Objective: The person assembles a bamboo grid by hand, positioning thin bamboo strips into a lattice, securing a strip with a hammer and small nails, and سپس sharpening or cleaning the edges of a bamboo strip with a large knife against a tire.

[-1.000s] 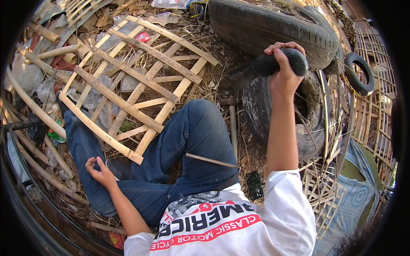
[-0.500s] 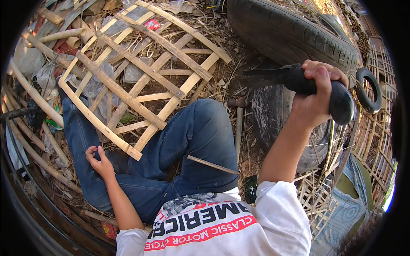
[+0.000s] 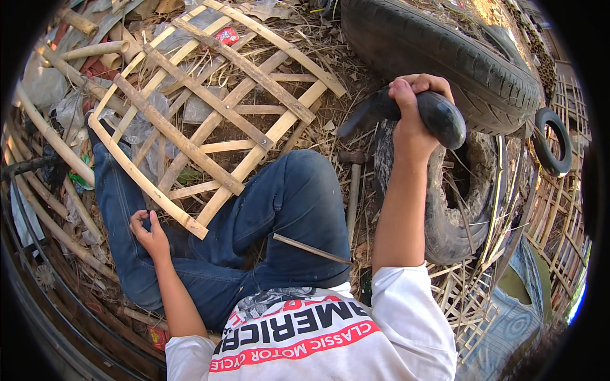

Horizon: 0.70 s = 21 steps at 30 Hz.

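My right hand (image 3: 416,117) is wrapped round the thick black handle of a large knife (image 3: 445,119), raised over the ground on the right. Its dark blade points left and is blurred. Low over my lap, my left hand (image 3: 151,236) has its thumb apart from loosely bent fingers and holds nothing visible. Just beyond it lies a lattice panel of crossed bamboo slats (image 3: 180,135), its near corner over my legs. A thin bamboo strip (image 3: 311,248) rests across my right thigh.
A hammer (image 3: 354,171) lies beside my right knee. Large tyres (image 3: 438,57) stand at the far right, with a small tyre (image 3: 550,143) beyond. Bamboo poles (image 3: 54,146) and plastic litter cover the left side. More bamboo lattice (image 3: 460,298) lies near my right arm.
My right hand has swung left with the knife, and the blade is now angled downward to the left. My left hand and the lattice have barely moved.
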Tool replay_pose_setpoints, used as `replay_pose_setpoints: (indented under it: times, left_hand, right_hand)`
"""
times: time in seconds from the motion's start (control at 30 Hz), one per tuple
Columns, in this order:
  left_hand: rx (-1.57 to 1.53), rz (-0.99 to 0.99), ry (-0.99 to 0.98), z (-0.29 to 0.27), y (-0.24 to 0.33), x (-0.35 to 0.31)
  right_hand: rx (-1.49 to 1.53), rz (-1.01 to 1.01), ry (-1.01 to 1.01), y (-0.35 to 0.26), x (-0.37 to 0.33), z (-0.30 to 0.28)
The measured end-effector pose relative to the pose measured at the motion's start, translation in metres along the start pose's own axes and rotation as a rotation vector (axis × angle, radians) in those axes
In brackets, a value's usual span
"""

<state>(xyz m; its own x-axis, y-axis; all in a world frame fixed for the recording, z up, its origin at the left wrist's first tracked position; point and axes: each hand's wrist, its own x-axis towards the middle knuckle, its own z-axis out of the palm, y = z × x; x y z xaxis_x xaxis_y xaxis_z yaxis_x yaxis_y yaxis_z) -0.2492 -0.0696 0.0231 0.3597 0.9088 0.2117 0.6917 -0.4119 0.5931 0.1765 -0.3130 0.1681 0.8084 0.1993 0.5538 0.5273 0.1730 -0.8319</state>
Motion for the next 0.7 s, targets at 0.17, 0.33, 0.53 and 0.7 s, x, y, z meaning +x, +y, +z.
replay_pose_setpoints:
  times: [0.17, 0.33, 0.53, 0.7]
  left_hand:
    - [0.067, 0.0, 0.023, -0.009, -0.005, -0.009]
    - [0.006, 0.011, 0.005, 0.002, 0.003, 0.0]
    - [0.04, 0.005, 0.004, -0.005, 0.001, -0.008]
    - [0.037, 0.011, -0.022, 0.0, -0.001, -0.006]
  right_hand:
    - [0.318, -0.229, 0.021, -0.046, 0.018, -0.012]
    - [0.095, 0.029, -0.023, -0.002, -0.007, -0.007]
    - [0.213, -0.189, 0.035, -0.051, 0.007, -0.021]
    - [0.018, 0.031, 0.034, -0.004, -0.014, -0.013]
